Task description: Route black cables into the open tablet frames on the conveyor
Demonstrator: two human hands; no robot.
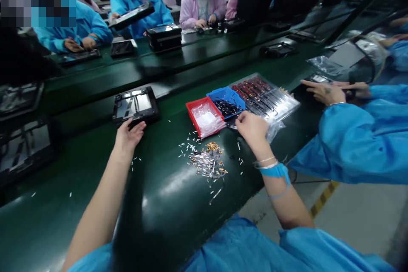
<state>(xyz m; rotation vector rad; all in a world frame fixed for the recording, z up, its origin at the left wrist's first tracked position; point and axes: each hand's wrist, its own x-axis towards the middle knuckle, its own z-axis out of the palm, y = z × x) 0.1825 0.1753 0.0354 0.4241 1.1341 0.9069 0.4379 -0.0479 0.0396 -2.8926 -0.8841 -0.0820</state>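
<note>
My left hand is at the near edge of a black device housing with pale panels inside, its fingers apart and the tips at the rim. On the right, my right hand has its fingers curled in a pinch, and I cannot make out what is between them. It is just beside a blue bin of thin black cables. Against that stands a red bin holding a clear bag of small white pieces. Short cables with gold-coloured ends lie piled in front of the bins.
Behind my right hand lies a clear tray of red and black cables. Small white pieces are scattered over the green table. A co-worker's hand works at the right. More device housings sit at the left.
</note>
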